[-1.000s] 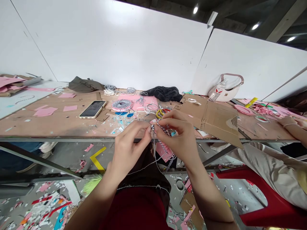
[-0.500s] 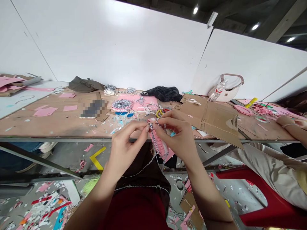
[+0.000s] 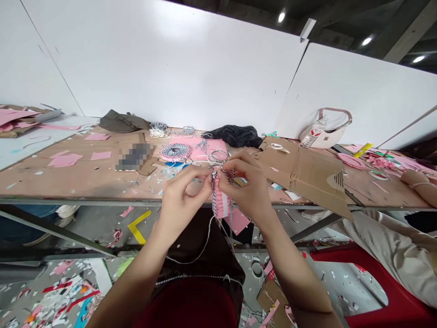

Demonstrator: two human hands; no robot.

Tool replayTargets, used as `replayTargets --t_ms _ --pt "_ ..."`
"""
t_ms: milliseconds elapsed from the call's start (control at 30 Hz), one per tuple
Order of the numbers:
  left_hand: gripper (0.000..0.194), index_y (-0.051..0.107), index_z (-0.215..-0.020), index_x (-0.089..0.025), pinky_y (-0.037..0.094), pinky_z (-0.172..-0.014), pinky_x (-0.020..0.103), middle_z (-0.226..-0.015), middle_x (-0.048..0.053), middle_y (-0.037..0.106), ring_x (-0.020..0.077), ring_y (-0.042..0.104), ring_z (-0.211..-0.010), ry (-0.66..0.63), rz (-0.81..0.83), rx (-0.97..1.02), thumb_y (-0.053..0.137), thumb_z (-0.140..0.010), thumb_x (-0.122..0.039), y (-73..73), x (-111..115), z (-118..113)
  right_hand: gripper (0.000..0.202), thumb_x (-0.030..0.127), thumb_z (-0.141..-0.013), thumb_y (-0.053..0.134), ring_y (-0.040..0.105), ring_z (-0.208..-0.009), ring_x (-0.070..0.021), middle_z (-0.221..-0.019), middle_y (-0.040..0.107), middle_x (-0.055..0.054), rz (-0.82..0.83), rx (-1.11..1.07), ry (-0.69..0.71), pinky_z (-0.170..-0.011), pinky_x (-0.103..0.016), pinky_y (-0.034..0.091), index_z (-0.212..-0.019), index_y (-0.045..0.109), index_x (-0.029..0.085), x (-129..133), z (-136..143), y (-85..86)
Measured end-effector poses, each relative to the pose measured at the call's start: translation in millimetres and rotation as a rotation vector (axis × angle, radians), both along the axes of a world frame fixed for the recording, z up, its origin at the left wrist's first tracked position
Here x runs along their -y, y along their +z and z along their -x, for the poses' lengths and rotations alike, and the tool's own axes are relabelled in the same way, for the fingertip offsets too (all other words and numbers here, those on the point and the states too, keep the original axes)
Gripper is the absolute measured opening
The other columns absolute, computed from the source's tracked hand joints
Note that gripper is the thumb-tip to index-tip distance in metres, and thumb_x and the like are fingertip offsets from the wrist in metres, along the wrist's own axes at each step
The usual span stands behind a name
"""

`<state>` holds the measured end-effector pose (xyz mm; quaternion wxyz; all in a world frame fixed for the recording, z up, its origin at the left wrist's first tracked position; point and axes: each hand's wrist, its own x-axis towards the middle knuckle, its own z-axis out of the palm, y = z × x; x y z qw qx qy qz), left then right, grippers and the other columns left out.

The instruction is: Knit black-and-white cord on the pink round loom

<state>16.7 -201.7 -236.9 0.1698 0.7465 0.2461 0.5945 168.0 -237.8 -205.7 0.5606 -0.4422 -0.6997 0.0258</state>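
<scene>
A pink pleated paper piece [image 3: 221,200], edged with black-and-white cord, hangs at the table's front edge between my two hands. My left hand [image 3: 186,193] pinches the striped cord [image 3: 214,193] at the upper left of the piece, thumb and forefinger together. On the other side my right hand [image 3: 244,182] grips the top of the piece, its fingers curled and partly hiding it. Loose cord ends trail from the bottom down over my lap. Behind the hands lies a round coil of striped cord with a pink rim [image 3: 175,152] on a pink sheet [image 3: 205,143].
A flattened cardboard sheet [image 3: 297,171] juts over the front edge at right. A phone [image 3: 134,157], a cap [image 3: 123,122], a dark cloth [image 3: 235,135], a bottle [image 3: 313,133] and a bag [image 3: 336,132] lie farther back. Another person's arm [image 3: 421,187] is at far right.
The pink piece has swung from a slant to hanging nearly straight down, its loose cord shifting left. Both hands keep their pinch, and the right fingers have risen slightly.
</scene>
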Motion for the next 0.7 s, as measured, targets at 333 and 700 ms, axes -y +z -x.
replayTargets --t_ms 333,700 --pt "0.017 0.068 -0.099 -0.020 0.060 -0.086 0.031 -0.096 0.004 0.074 0.0167 0.072 -0.089 -0.130 0.261 0.228 0.072 -0.082 -0.017 -32.0 -65.3 -14.9 0.011 0.015 -0.085 0.063 0.055 -0.071 -0.0138 -0.079 0.056 -0.001 0.005 -0.176 -0.066 -0.059 -0.026 0.049 -0.075 0.065 0.019 -72.2 -5.9 -43.5" --pt "0.008 0.071 -0.092 -0.019 0.061 -0.081 0.031 -0.094 0.005 0.073 0.0175 0.071 -0.089 -0.031 0.286 0.089 0.066 -0.085 -0.017 -61.6 -93.1 -20.5 0.013 0.012 -0.084 0.064 0.055 -0.069 -0.0137 -0.077 0.056 -0.001 0.053 -0.244 -0.082 -0.058 -0.027 0.049 -0.074 0.066 0.019 -95.5 -3.1 -65.1"
